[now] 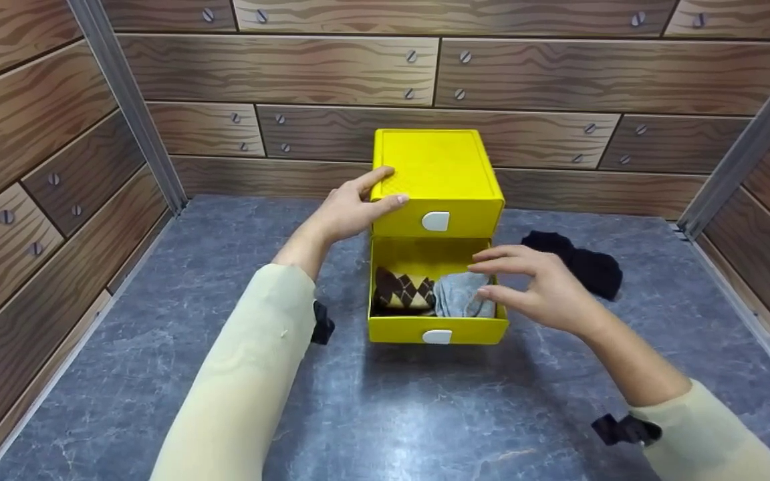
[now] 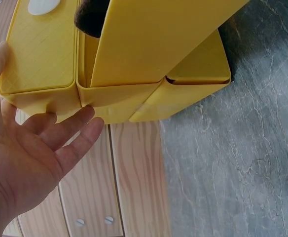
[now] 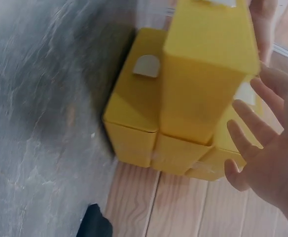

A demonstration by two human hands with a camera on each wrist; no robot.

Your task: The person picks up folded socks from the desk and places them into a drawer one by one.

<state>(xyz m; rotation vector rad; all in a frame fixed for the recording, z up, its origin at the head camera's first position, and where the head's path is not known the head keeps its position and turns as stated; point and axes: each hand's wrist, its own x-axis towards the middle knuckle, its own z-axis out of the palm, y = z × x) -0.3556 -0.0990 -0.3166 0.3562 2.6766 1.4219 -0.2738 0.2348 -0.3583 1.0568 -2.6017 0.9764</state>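
Note:
A yellow drawer unit (image 1: 435,160) stands on the table with its middle drawer (image 1: 398,331) pulled out. Inside that drawer lie a brown and cream argyle sock bundle (image 1: 408,292) on the left and a grey sock bundle (image 1: 457,294) on the right. My left hand (image 1: 351,208) rests on the unit's upper left edge, thumb and a finger on top; in the left wrist view other fingers touch its side. Over the drawer's right side hovers my right hand (image 1: 545,287), fingers spread and holding nothing. It partly covers the grey socks.
A black sock bundle (image 1: 579,264) lies on the grey marbled table (image 1: 425,414), right of the unit. Behind stands a wood-patterned wall (image 1: 318,73), with similar panels and metal posts at both sides.

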